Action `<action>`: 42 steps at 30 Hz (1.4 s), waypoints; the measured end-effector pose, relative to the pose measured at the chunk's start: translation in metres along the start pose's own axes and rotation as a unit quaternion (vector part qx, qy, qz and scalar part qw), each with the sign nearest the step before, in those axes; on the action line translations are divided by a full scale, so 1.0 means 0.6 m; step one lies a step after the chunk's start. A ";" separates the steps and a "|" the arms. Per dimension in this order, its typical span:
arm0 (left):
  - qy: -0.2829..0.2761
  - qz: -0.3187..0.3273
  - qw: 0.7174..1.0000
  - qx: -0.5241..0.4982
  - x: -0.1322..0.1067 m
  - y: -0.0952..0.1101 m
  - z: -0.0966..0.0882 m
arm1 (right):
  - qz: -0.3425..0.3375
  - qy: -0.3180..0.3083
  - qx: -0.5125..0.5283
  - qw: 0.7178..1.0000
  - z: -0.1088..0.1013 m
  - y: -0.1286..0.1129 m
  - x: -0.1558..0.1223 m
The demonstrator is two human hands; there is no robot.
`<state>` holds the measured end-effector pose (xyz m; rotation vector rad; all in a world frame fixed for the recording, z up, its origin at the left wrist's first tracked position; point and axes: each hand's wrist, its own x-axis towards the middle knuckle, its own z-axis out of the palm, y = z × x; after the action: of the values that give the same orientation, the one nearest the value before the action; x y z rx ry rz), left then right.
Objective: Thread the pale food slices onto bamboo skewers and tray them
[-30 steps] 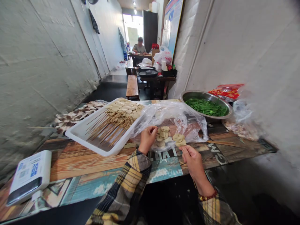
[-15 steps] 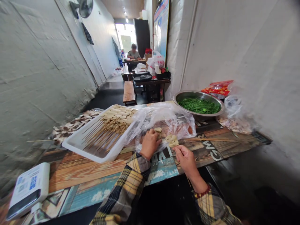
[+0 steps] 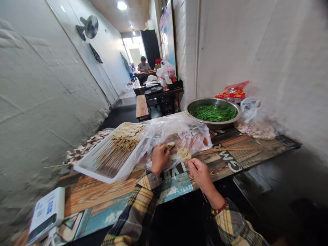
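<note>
My right hand (image 3: pixel 200 173) is closed in a pinch on a thin bamboo skewer (image 3: pixel 204 197), whose lower end sticks out below the palm. Pale, flat, round slices (image 3: pixel 183 154) are threaded at the skewer's tip, just past my fingertips. My left hand (image 3: pixel 160 158) is closed, its fingertips against another pale round slice (image 3: pixel 170 145) at the mouth of a clear plastic bag (image 3: pixel 179 128). What the slices are made of I cannot tell. Left of the bag, a white tray (image 3: pixel 102 175) holds rows of skewered pale slices (image 3: pixel 130 129), their sticks toward me.
A steel bowl (image 3: pixel 188 111) of green stalks (image 3: pixel 214 113) stands at the back right, beside plastic bags (image 3: pixel 252 119). Loose skewers (image 3: pixel 235 148) lie right of my hands. A white device (image 3: pixel 47 215) sits front left. One person (image 3: pixel 144 65) sits far back.
The camera view has tilted and shifted slightly. My left hand has drawn back a little, with its slice turned more edge-on. My right hand still pinches the skewer.
</note>
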<state>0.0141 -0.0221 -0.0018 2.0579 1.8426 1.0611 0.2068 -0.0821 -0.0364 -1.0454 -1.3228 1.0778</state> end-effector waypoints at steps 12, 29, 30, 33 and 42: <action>-0.045 -0.240 0.788 -0.566 -0.001 0.001 -0.028 | -0.011 -0.065 -0.017 0.998 0.000 -0.009 -0.001; -0.092 -0.223 0.768 -0.593 -0.021 0.019 -0.014 | 0.021 0.114 -0.011 0.993 0.017 0.000 0.024; -0.093 -0.222 0.766 -0.596 -0.021 0.021 -0.015 | 0.013 0.116 -0.021 0.993 0.018 -0.004 0.032; -0.098 -0.223 0.757 -0.606 -0.022 0.026 -0.018 | -0.019 0.114 -0.059 0.992 0.023 -0.010 0.060; -0.095 -0.223 0.766 -0.595 -0.025 0.024 -0.011 | -0.057 0.106 -0.071 0.990 0.035 0.007 0.081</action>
<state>0.0217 -0.0411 0.0053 0.8542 0.9388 1.2784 0.1841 -0.0341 -0.0307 -1.1420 -1.2838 0.7743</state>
